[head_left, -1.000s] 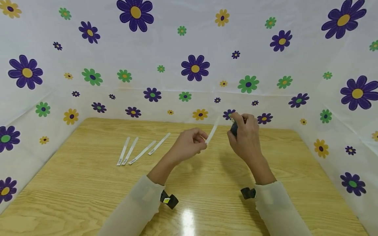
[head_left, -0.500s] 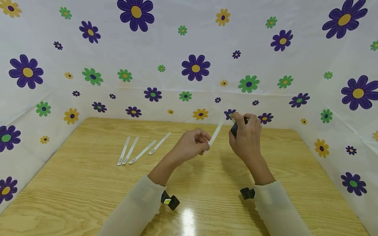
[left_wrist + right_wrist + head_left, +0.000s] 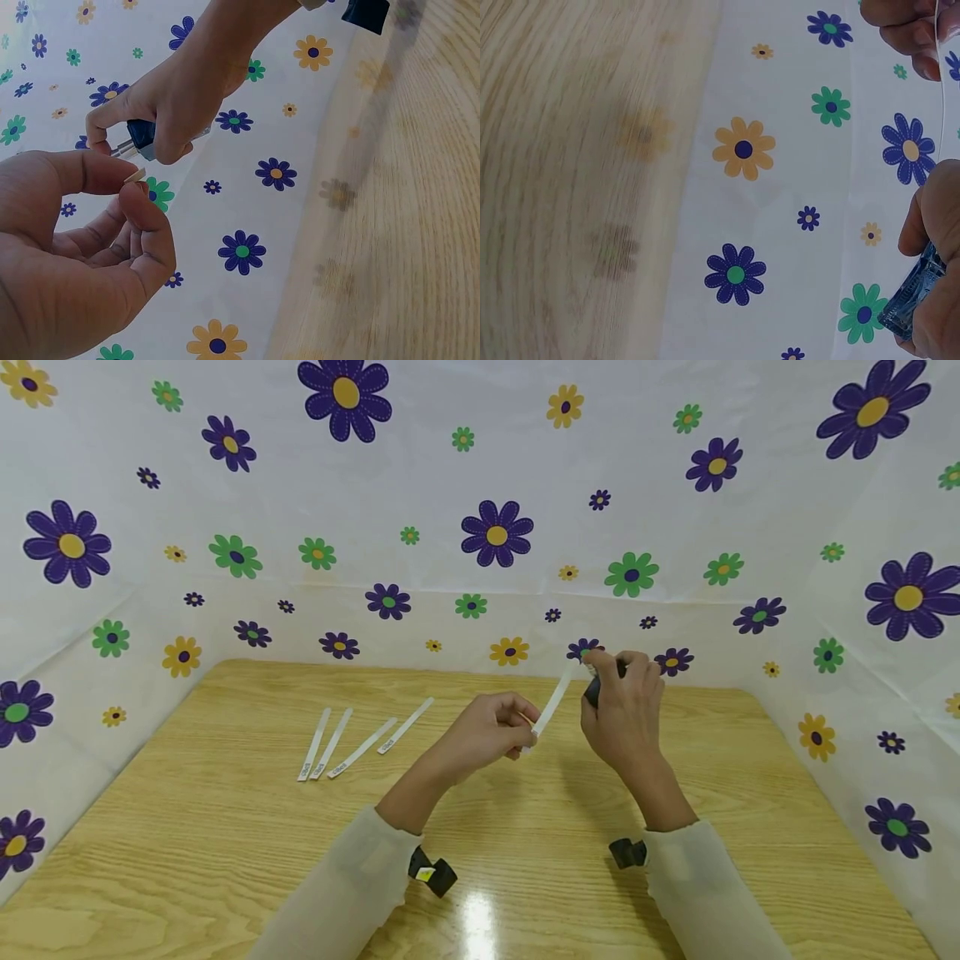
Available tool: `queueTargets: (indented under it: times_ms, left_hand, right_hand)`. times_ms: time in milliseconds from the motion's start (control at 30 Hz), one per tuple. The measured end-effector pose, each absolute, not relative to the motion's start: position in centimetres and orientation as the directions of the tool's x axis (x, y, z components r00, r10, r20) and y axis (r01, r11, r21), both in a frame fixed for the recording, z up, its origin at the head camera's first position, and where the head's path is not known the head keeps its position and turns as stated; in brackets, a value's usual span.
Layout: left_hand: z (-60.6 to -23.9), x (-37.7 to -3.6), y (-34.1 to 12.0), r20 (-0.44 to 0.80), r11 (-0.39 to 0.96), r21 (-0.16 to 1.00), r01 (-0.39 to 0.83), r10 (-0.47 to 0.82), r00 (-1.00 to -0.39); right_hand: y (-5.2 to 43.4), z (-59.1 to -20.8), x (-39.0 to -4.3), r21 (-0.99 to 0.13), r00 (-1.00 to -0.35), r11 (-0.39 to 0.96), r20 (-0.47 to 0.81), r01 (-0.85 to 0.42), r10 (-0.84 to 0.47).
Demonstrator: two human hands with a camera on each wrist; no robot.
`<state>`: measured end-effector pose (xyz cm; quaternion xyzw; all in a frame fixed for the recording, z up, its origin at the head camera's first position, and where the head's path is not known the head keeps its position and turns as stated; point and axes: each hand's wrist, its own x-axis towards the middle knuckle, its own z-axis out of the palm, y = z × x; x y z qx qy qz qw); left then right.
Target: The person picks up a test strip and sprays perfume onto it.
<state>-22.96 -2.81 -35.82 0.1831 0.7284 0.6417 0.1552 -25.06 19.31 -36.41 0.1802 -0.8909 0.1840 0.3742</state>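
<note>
My left hand (image 3: 489, 727) pinches a thin white paper test strip (image 3: 557, 697) by its lower end. The strip slants up and to the right, its upper end close to the right hand's index finger. In my right hand (image 3: 624, 714) is a small dark blue perfume bottle (image 3: 593, 690), mostly hidden by the fingers. The left wrist view shows the bottle's silver spray top (image 3: 124, 149) with the index finger on it, facing the strip. Blue glass of the bottle's lower part (image 3: 915, 291) shows in the right wrist view. Both hands are raised over the table.
Several more white paper strips (image 3: 362, 748) with dark print at one end lie on the left of the wooden table (image 3: 225, 852). A white flower-patterned sheet (image 3: 420, 485) encloses the back and sides. Black wrist mounts (image 3: 435, 872) sit at the sleeves.
My left hand has shifted slightly right, bringing the strip's upper end closer to the perfume bottle. The right hand stays almost in place, and the strips on the table have not moved.
</note>
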Motion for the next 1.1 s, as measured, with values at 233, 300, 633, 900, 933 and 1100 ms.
queueTargets:
  times_ms: [233,300,633,900,933,1100]
  left_hand:
    - [-35.78,-22.89,-2.76,0.013,0.114,0.991,0.075,0.47,-0.882]
    - [-35.76,-22.86,-2.73,0.01,0.119,0.99,0.074,0.47,-0.882]
    - [-35.7,-22.67,-2.74,0.013,0.113,0.991,0.076,0.481,-0.877]
    - [-35.85,-22.77,-2.83,0.016,0.108,0.991,0.078,0.48,-0.877]
    - [-35.82,-22.75,-2.83,0.016,0.107,0.991,0.076,0.48,-0.877]
    - [-35.67,-22.65,-2.83,0.013,0.101,0.992,0.07,0.481,-0.877]
  right_hand:
    - [19.48,-36.57,-25.17,-0.193,-0.646,0.865,0.742,-0.462,-0.179]
    - [19.53,-36.56,-25.18,-0.193,-0.643,0.865,0.745,-0.463,-0.179]
    - [19.48,-36.54,-25.13,-0.208,-0.651,0.863,0.74,-0.462,-0.17]
    - [19.41,-36.41,-25.09,-0.208,-0.658,0.875,0.737,-0.437,-0.154]
    - [19.42,-36.41,-25.1,-0.209,-0.658,0.876,0.737,-0.435,-0.151]
    - [19.46,-36.42,-25.1,-0.217,-0.658,0.873,0.739,-0.436,-0.145]
